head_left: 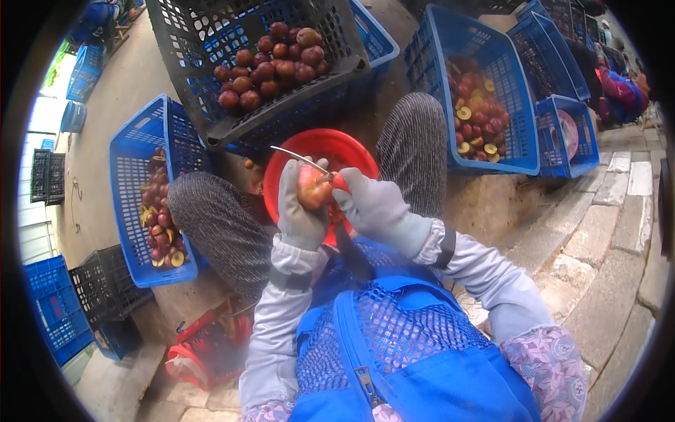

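My left hand point(299, 218), in a pale grey glove, is closed around a red-and-yellow plum point(310, 191). In my gloved right hand point(383, 211) is a knife with a red handle point(340, 182); its thin, curved metal blade point(287, 152) reaches left across the top of the plum. Both hands are close together between my knees, above a red basin point(327, 139). Part of the basin's inside is hidden by my hands. How deep the blade sits in the plum cannot be made out.
Ahead, a black crate point(211, 133) of whole plums point(271, 70) tilts toward me on a blue crate. Blue crates with cut plums stand at left point(130, 211) and right point(492, 158). A red bag point(207, 352) lies lower left. Another person point(622, 91) is far right.
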Tool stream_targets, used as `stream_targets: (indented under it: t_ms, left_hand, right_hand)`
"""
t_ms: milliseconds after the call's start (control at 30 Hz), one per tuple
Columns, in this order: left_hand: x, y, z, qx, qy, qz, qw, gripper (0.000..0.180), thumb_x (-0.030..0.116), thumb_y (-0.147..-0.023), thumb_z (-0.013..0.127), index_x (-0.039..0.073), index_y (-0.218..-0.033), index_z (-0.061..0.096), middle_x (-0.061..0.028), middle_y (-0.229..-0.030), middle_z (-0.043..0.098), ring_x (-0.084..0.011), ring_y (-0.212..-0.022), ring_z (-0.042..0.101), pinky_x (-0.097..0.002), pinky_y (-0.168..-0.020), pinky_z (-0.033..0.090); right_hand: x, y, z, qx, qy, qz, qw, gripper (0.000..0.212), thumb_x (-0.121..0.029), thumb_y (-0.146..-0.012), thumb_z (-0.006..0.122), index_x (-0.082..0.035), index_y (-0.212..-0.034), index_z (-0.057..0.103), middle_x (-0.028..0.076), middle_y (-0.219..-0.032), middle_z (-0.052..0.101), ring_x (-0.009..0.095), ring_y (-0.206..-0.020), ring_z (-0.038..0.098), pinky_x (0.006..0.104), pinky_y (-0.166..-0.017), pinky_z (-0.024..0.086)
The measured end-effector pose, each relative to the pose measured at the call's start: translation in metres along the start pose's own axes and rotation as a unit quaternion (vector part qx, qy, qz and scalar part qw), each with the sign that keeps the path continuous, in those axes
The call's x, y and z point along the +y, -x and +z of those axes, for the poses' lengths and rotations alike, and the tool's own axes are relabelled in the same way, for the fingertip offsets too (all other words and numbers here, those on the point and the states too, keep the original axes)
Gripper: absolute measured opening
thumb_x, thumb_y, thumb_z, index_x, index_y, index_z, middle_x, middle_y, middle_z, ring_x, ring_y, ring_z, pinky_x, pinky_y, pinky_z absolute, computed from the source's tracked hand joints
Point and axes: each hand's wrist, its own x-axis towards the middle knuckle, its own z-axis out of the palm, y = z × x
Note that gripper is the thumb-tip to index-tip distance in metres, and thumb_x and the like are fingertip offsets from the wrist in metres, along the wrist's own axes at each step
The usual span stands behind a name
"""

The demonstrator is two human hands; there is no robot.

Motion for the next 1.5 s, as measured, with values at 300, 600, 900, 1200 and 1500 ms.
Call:
stream_targets:
  t_ms: [300,600,900,1200,1500]
  left_hand:
    - [-0.009,-0.002,-0.006,0.037,-0.075,0.051,0.995,0.023,0.024,-0.09,0.057,0.004,-0.099,0.053,-0.0093,-0.091,0.059,-0.0187,-0.079,0.061,-0.0311,-0.072,0.053]
    - [-0.025,-0.027,-0.02,0.081,-0.239,0.282,0.925,0.02,0.016,-0.089,0.06,0.002,-0.1,0.052,-0.0113,-0.098,0.059,-0.0144,-0.083,0.058,-0.0274,-0.073,0.05]
    - [-0.003,-0.022,-0.032,0.022,-0.069,0.041,0.997,0.048,0.044,-0.088,0.052,0.001,-0.109,0.055,-0.0206,-0.106,0.061,-0.0311,-0.093,0.061,-0.041,-0.082,0.051]
    - [0.037,-0.009,-0.014,-0.111,0.052,-0.051,0.991,0.055,0.024,-0.084,0.059,0.001,-0.13,0.039,-0.0203,-0.126,0.048,-0.0332,-0.11,0.052,-0.0421,-0.093,0.044]
    - [0.04,-0.004,0.0,-0.055,0.02,-0.049,0.997,0.066,0.06,-0.086,0.046,0.007,-0.125,0.045,-0.0153,-0.117,0.056,-0.0231,-0.085,0.061,-0.0309,-0.068,0.049]
  right_hand:
    - [0.019,-0.004,0.003,-0.071,-0.016,-0.034,0.997,0.023,-0.027,-0.092,0.048,-0.006,-0.092,0.04,0.018,-0.063,0.058,0.037,-0.057,0.06,0.0459,-0.046,0.045]
    - [0.005,-0.008,0.05,-0.074,-0.238,0.245,0.937,0.022,-0.024,-0.094,0.048,-0.003,-0.098,0.048,0.015,-0.073,0.061,0.027,-0.068,0.062,0.0365,-0.062,0.047]
    - [0.016,-0.019,0.018,-0.319,-0.812,0.286,0.397,0.05,-0.042,-0.099,0.028,-0.002,-0.092,0.056,-0.006,-0.044,0.032,0.006,-0.03,0.028,0.0211,-0.027,0.025]
    - [0.025,-0.045,-0.037,-0.183,-0.48,0.176,0.84,0.043,-0.042,-0.098,0.035,-0.005,-0.111,0.054,0.0,-0.06,0.053,0.006,-0.041,0.046,0.0211,-0.04,0.038]
    - [0.01,-0.048,-0.033,-0.2,-0.134,-0.037,0.97,0.033,-0.036,-0.097,0.037,-0.005,-0.091,0.045,0.02,-0.065,0.055,0.04,-0.068,0.058,0.0443,-0.057,0.044]
